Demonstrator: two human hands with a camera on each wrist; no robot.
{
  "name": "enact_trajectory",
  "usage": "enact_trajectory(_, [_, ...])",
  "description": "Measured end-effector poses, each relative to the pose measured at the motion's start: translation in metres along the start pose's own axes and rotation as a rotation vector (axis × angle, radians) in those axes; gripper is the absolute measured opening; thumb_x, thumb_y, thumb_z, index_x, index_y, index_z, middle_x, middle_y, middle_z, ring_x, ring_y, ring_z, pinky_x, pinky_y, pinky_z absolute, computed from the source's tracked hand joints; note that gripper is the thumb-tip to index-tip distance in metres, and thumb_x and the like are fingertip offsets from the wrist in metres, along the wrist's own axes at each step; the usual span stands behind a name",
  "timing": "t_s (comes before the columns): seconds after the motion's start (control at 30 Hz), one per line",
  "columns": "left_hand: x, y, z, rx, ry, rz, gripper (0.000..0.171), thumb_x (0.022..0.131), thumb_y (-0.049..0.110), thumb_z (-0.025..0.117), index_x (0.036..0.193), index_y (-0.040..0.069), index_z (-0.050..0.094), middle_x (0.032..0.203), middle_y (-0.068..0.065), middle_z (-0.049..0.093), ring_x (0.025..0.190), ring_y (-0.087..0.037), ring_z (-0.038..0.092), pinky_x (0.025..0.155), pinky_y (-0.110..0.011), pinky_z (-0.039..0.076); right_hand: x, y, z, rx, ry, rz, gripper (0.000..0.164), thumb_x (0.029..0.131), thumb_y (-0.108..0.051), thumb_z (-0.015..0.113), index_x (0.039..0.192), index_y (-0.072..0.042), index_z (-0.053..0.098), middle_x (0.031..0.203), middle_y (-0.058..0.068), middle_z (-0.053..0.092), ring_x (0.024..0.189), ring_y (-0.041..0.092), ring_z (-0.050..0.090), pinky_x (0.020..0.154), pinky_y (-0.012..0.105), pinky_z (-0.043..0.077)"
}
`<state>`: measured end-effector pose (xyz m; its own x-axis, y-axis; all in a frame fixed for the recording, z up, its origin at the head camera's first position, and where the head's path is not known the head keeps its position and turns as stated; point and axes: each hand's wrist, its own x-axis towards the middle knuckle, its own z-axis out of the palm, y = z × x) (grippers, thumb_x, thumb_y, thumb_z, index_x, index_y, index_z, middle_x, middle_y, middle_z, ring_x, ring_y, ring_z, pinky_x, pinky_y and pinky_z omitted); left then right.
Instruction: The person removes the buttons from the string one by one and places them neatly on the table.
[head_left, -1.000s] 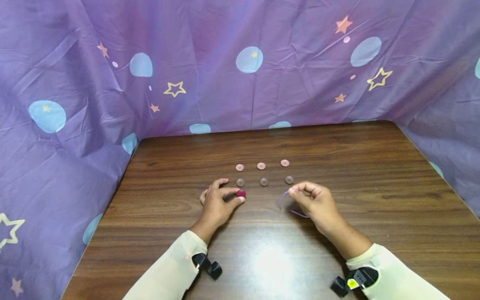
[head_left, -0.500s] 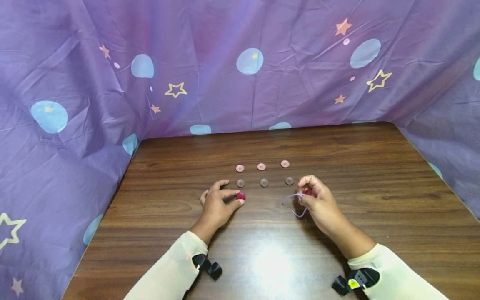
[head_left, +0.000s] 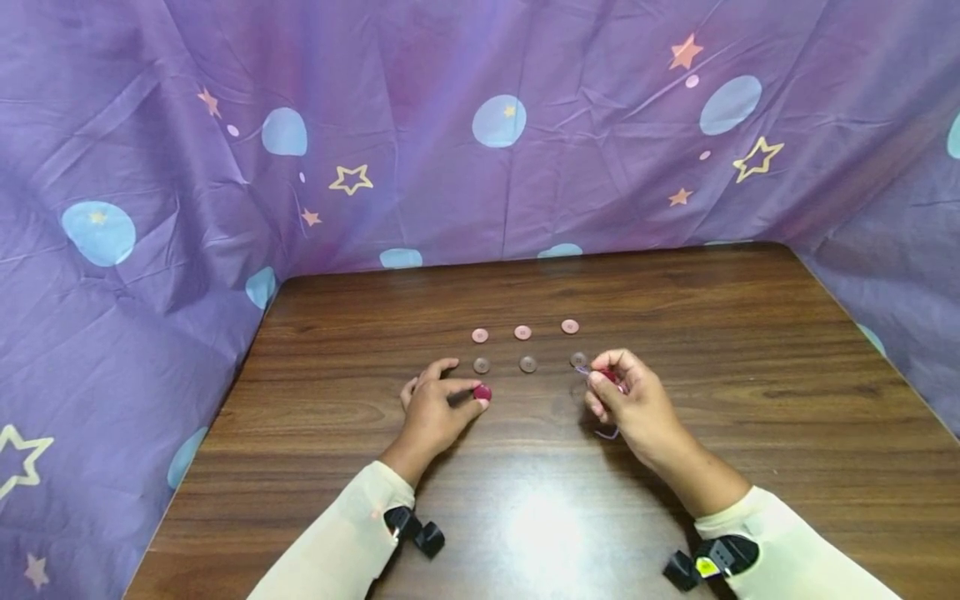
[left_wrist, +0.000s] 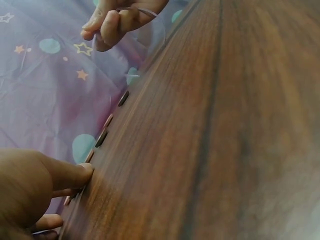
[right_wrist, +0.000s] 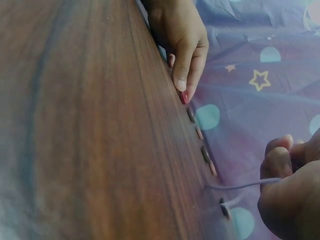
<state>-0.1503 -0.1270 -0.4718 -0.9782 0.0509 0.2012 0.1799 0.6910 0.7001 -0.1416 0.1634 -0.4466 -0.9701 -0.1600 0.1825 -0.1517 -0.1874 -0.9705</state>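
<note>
On the table, the left hand [head_left: 435,408] pinches a crimson button [head_left: 482,392] between thumb and index finger; in the right wrist view that button [right_wrist: 184,96] stands on its edge at the tabletop. To the right, the right hand [head_left: 630,400] is raised and holds a second crimson button [head_left: 606,377] together with a thin purple string [head_left: 581,369]. Fingers partly cover this button, and whether the string passes through it cannot be made out. Loose string [right_wrist: 232,187] hangs from this hand in the right wrist view.
Beyond the hands lie a row of brown buttons [head_left: 528,364] and, behind it, a row of pink buttons [head_left: 522,332]. The wooden table [head_left: 375,317] ends at a purple curtain [head_left: 420,83] with stars.
Turning and shifting slightly, the right hand now shows a crimson button among its fingers that was hidden a second ago. Its string has changed position. The left hand stays put.
</note>
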Motion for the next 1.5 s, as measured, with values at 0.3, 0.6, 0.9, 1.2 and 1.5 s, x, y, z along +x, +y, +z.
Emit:
enact_trajectory(0.3, [0.000,0.002,-0.002,-0.002,-0.005,-0.002,0.029,0.085,0.023,0.091,0.113,0.015,0.087,0.154,-0.015,0.064,0.147,-0.040,0.055,0.124,-0.069,0.022,0.001,-0.002,-0.002,-0.022,0.023,0.082,0.017,0.104,0.005,0.067,0.103,-0.011,0.071,0.078,-0.007,0.065,0.059,0.004,0.056,0.049,0.015,0.043])
enact_trajectory(0.6, [0.000,0.003,-0.002,0.019,-0.025,-0.012,0.031,0.086,0.025,0.091,0.115,0.017,0.087,0.158,-0.014,0.062,0.151,-0.039,0.053,0.126,-0.070,0.020,0.000,-0.010,-0.004,-0.135,-0.021,0.206,0.035,0.091,0.009,0.075,0.125,0.001,0.072,0.091,-0.009,0.074,0.073,0.004,0.063,0.062,0.020,0.055])
enact_trajectory(0.9, [0.000,0.001,-0.003,0.015,-0.025,-0.019,0.031,0.086,0.026,0.090,0.115,0.017,0.087,0.158,-0.014,0.062,0.152,-0.039,0.052,0.127,-0.069,0.020,0.000,-0.007,-0.003,-0.240,-0.034,0.211,0.034,0.096,0.000,0.078,0.127,0.010,0.070,0.072,-0.010,0.061,0.058,0.003,0.052,0.050,0.020,0.041])
enact_trajectory(1.2, [0.000,0.001,-0.002,0.007,-0.020,-0.016,0.032,0.085,0.025,0.091,0.115,0.017,0.087,0.158,-0.014,0.063,0.152,-0.039,0.053,0.126,-0.069,0.021,-0.002,-0.005,-0.004,-0.193,-0.039,0.196,0.027,0.091,0.003,0.081,0.113,-0.012,0.082,0.078,-0.012,0.066,0.053,0.000,0.043,0.045,0.017,0.034])
enact_trajectory(1.5, [0.000,0.001,-0.002,0.006,-0.018,-0.020,0.032,0.085,0.025,0.091,0.116,0.017,0.087,0.158,-0.013,0.063,0.153,-0.038,0.052,0.126,-0.068,0.020,-0.002,-0.007,-0.004,-0.145,-0.086,0.268,0.031,0.097,0.000,0.076,0.109,-0.027,0.082,0.079,-0.014,0.068,0.051,0.001,0.040,0.044,0.019,0.032])
